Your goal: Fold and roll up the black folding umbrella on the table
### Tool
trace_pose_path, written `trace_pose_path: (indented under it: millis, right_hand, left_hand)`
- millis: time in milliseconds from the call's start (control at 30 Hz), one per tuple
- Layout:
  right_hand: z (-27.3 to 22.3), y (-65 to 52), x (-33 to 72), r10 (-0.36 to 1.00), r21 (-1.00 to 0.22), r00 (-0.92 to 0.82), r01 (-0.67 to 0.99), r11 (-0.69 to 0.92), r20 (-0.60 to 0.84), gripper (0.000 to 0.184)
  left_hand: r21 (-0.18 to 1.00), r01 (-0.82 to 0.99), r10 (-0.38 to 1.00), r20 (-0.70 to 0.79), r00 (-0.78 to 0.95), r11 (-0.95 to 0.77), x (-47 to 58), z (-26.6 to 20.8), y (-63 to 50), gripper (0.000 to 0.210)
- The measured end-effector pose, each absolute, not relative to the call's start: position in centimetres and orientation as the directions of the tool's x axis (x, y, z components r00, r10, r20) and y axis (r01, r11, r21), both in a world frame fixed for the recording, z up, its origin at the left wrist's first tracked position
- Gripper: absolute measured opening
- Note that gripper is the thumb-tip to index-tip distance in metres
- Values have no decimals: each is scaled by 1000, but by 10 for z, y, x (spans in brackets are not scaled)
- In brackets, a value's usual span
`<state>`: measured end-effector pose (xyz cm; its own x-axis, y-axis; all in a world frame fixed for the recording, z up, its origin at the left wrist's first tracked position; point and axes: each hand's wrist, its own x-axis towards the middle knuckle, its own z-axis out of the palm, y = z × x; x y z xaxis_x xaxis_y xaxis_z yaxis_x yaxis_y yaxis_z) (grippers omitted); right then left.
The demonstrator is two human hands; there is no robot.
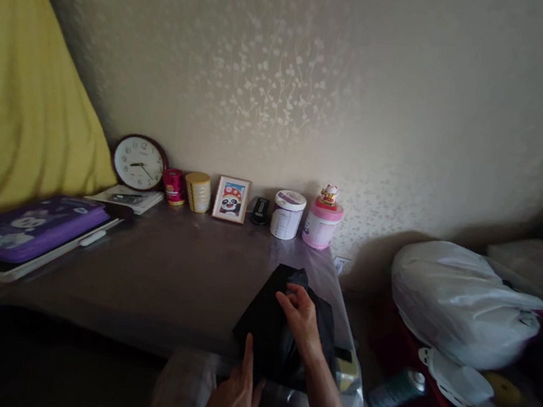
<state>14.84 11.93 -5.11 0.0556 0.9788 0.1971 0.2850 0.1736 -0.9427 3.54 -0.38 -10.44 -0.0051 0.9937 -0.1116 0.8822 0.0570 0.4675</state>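
Note:
A black folded cloth item (260,316) lies at the front right of the table; its exact kind is not clear. Over its upper middle is my right hand (304,322), fingers curled and thumb bent toward them, closed on a fold of the fabric. My left hand (231,400) sits at the near lower edge of the cloth. Its index finger is stretched straight up against the fabric, and the other fingers are partly hidden. Beside the cloth, at the table's right corner, is a small yellowish box (346,370) with a dark top.
Along the wall stand a clock (140,163), a pink can (173,188), a yellow-lidded jar (198,193), a panda picture frame (231,199) and two tubs (287,218). A purple case (26,226) lies left. Right of the table are a spray can (397,391) and a white bag (459,307).

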Motion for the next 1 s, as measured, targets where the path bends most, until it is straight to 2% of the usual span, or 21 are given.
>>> trace_pose_path:
  millis: [100, 233, 433, 600, 700, 767, 833, 933, 1000]
  right_hand:
    - [-60, 124, 139, 970, -869, 26, 450, 205, 243, 33]
    - [-62, 125, 129, 974, -761, 3, 624, 177, 229, 30]
    - [-60, 120, 123, 970, -624, -95, 751, 217, 223, 30]
    - [-62, 117, 129, 952, -663, -166, 687, 298, 256, 23]
    - [-61, 117, 132, 944, -708, -196, 625, 328, 264, 21]
    - [-60, 120, 136, 935, -751, -240, 558, 354, 262, 21]
    - [-60, 127, 144, 924, -819, -273, 442, 366, 266, 21]
    - [-56, 146, 165, 929, -886, -188, 287, 363, 319, 24]
    - [-51, 163, 183, 922, -881, -98, 274, 386, 373, 26]
  left_hand:
    - [472, 881, 996, -87, 2, 40, 35, -106, -3, 58]
    - [454, 891, 1000, -19, 14, -4, 33, -113, -3, 54]
    - [432, 901, 993, 81, -82, 39, 36, -137, -6, 56]
    - [587, 809, 971, 183, -157, 20, 35, -144, -8, 59]
    - [583, 807, 976, 214, -40, -95, 29, -130, -6, 60]
    - [540, 832, 992, 86, 97, -128, 26, -118, -4, 59]
    - [491, 866, 991, -33, 129, -97, 25, -107, -2, 59]
    - [484, 871, 989, -73, 130, -78, 25, -100, 0, 58]
    - [493, 867, 986, -90, 141, -79, 25, -99, -1, 58]
